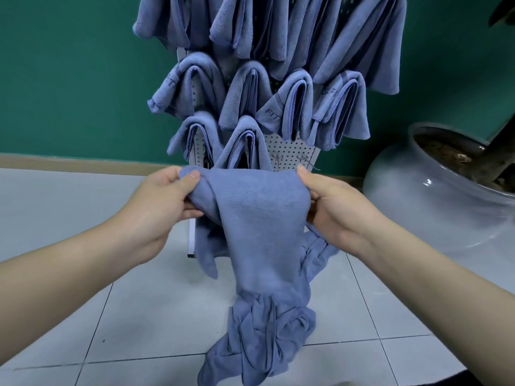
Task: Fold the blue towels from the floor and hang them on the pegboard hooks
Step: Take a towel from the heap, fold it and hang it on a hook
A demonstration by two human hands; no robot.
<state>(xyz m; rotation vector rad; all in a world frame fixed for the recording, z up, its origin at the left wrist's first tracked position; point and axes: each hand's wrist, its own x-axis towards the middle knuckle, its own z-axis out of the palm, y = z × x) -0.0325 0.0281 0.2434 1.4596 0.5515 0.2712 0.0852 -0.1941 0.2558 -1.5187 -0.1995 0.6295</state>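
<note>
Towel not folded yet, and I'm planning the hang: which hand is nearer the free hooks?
Right. The right hand grips the towel just below the bare hooks; the left hand sits under filled ones.

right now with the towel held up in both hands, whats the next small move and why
Probably lift it higher and pull the top edge taut. The left hand and right hand pinch the blue towel at its upper corners, but its lower part hangs bunched over the towels on the floor, so it cannot be folded flat yet. Two bare hooks wait on the pegboard.
</note>
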